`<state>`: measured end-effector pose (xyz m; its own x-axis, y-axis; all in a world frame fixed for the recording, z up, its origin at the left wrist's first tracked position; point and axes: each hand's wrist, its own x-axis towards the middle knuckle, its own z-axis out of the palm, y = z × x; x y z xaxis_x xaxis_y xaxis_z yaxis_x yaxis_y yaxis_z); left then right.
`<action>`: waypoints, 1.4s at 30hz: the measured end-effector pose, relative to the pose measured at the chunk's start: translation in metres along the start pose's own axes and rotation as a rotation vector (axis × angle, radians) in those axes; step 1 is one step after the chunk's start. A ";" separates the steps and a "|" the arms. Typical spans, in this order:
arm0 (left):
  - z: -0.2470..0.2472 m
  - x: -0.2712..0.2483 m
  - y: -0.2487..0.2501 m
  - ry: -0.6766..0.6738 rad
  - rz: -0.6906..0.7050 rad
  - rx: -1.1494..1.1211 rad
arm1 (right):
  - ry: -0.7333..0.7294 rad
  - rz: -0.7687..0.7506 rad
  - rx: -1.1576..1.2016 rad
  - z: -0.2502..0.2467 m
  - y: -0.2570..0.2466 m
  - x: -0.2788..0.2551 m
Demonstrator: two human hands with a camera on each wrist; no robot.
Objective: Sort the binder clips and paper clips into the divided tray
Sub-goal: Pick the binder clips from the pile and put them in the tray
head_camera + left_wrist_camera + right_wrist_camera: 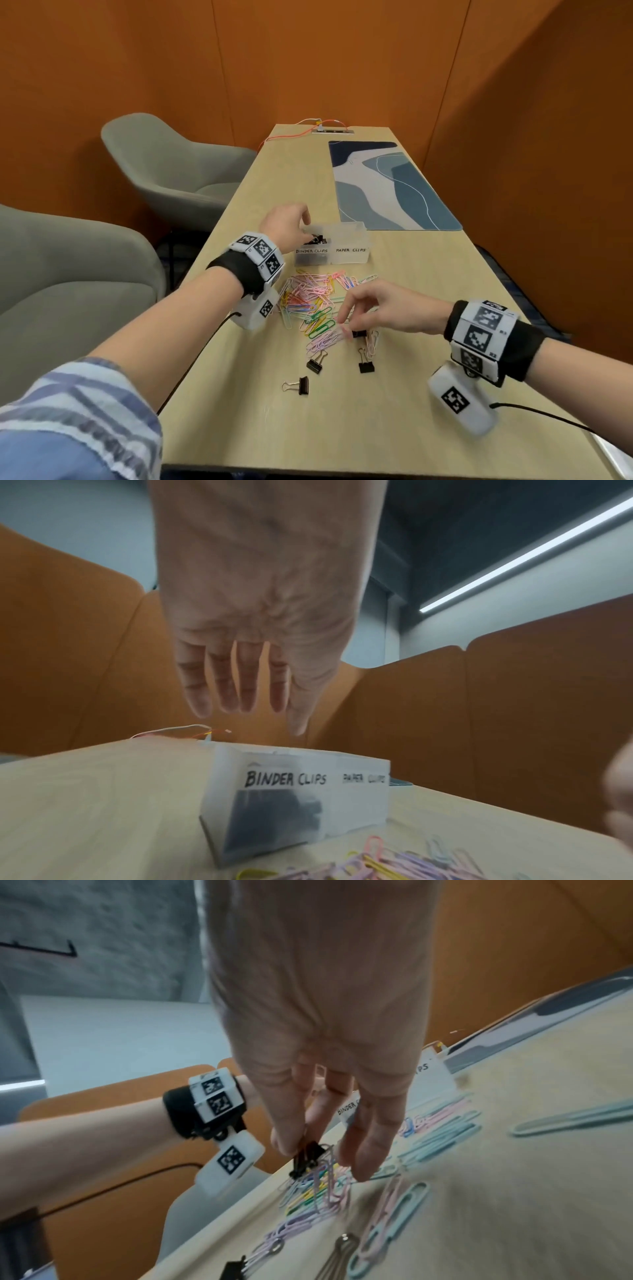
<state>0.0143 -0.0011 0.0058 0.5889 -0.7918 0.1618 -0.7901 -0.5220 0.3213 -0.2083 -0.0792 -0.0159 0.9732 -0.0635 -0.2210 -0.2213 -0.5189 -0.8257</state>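
Lower centre of the head view: three black binder clips [366, 365] lie loose on the table [239, 428]. Mid-frame, your right hand [380, 310] pinches a black binder clip [306, 1156] above the paper-clip pile [310, 301]. Beyond, your left hand [260, 610] hovers, fingers straight and empty, over the divided tray [347, 255] and its "BINDER CLIPS" compartment.
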 end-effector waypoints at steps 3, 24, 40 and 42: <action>-0.004 -0.024 0.013 -0.004 0.135 -0.002 | 0.011 0.044 0.086 -0.002 0.006 -0.002; 0.012 -0.114 0.049 -0.729 0.265 0.106 | 0.220 0.069 -0.131 0.009 0.006 -0.001; 0.010 -0.147 0.048 -0.885 0.413 0.114 | 0.368 0.273 0.327 0.002 0.015 0.016; 0.012 -0.147 0.050 -0.839 0.460 0.162 | 0.382 0.292 0.454 0.000 0.013 0.017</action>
<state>-0.1135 0.0857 -0.0128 -0.0465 -0.8652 -0.4992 -0.9637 -0.0926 0.2503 -0.1947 -0.0868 -0.0299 0.8042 -0.4886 -0.3384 -0.4025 -0.0286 -0.9150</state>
